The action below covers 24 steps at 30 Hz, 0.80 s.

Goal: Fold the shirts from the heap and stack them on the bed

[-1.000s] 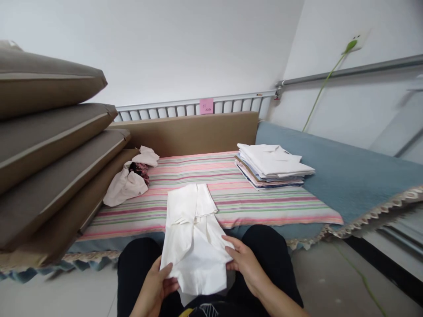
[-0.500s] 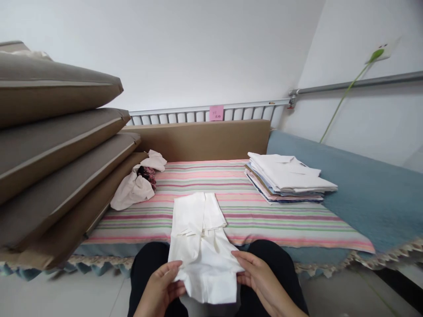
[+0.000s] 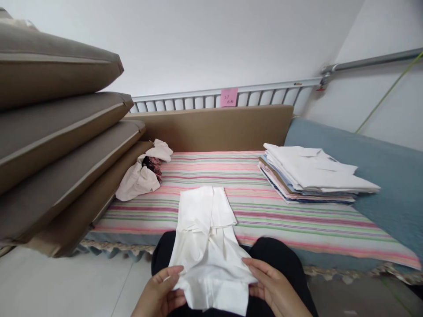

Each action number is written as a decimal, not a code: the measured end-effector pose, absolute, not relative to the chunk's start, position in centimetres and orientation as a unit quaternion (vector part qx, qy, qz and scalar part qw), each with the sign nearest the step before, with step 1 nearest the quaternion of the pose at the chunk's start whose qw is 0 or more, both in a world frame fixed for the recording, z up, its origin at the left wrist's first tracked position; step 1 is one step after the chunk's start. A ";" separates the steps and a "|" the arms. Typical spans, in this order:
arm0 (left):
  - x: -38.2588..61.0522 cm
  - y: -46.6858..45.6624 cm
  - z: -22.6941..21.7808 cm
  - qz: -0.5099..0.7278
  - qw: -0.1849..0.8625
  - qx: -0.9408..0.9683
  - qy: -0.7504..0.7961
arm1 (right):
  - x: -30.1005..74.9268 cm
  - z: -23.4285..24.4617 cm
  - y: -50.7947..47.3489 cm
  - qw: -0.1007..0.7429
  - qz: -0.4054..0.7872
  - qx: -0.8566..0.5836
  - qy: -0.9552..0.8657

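Note:
A white garment (image 3: 206, 240) lies partly folded, its far end on the striped cloth (image 3: 264, 211) and its near end over my lap. My left hand (image 3: 160, 293) grips the garment's near left edge, thumb on top. My right hand (image 3: 276, 290) holds the near right edge, fingers closed on the fabric. Both hands sit low in the view above my dark trousers (image 3: 280, 259).
A stack of folded clothes (image 3: 313, 174) rests on the right of the striped cloth, by a blue cover (image 3: 380, 176). A crumpled pale garment (image 3: 142, 178) lies at the left. Brown cushions (image 3: 56, 145) are piled at left. A board (image 3: 211, 127) and a railing (image 3: 231, 97) stand behind.
The view has shifted left and down a little. Both hands have kept hold of the white garment and bunched its near end closer together over my lap.

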<state>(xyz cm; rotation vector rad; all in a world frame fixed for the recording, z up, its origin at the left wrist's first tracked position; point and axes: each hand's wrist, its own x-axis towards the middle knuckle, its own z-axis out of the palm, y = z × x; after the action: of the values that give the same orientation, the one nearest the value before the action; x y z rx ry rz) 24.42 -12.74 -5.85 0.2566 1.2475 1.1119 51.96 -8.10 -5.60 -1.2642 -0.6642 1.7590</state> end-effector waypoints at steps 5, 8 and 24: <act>24.6 -13.1 -5.5 0.495 0.651 0.108 0.565 | 52.1 -5.6 -8.3 0.413 0.689 -0.527 -0.278; 24.3 -13.8 -7.2 0.480 0.648 0.092 0.584 | 52.2 -7.3 -8.6 0.390 0.693 -0.536 -0.285; 21.3 -1.0 -5.5 0.333 0.432 0.367 0.753 | 53.5 -15.2 -8.5 0.305 0.666 -0.593 -0.333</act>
<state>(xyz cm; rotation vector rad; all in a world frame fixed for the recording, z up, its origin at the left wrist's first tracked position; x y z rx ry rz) 21.33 -1.00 -5.50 0.9146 1.8778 0.8309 53.55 -8.53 -15.18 -1.5714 -0.8826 1.7639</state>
